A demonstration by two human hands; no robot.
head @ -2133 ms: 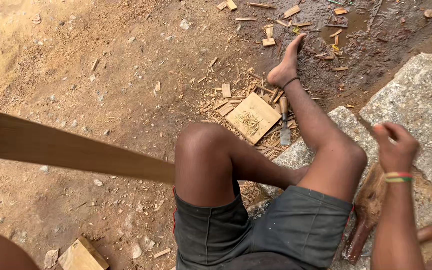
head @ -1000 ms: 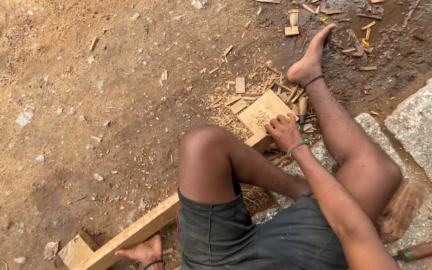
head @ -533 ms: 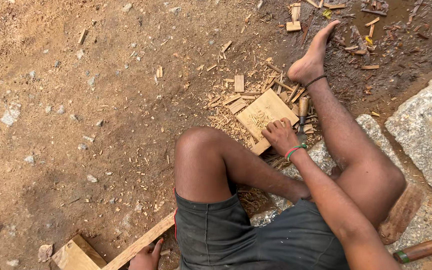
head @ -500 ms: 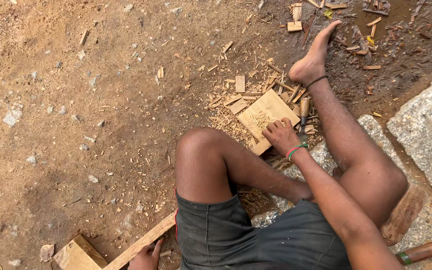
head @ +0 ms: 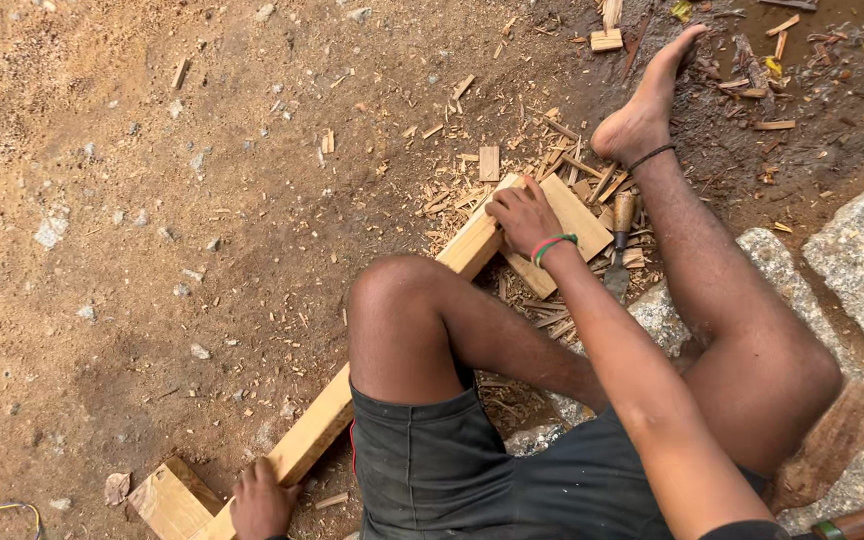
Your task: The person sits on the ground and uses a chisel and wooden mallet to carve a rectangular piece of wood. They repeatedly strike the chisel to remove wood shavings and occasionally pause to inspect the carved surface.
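1. My left hand (head: 260, 500) grips the near end of the long wooden beam (head: 392, 345), fingers wrapped over it.
2. My right hand (head: 524, 216) is closed on the beam's far end, setting it onto the flat wood block (head: 580, 218).
3. I judge this the positioning step; next the beam needs seating steadily.
4. Half a second ago the beam lay lower, short of the block.

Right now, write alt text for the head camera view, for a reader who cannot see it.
A person sitting on bare dirt holds a long wooden beam under a raised knee, left hand at its near end and right hand at its far end over a flat wooden block. A wooden-handled chisel and wood chips lie nearby.
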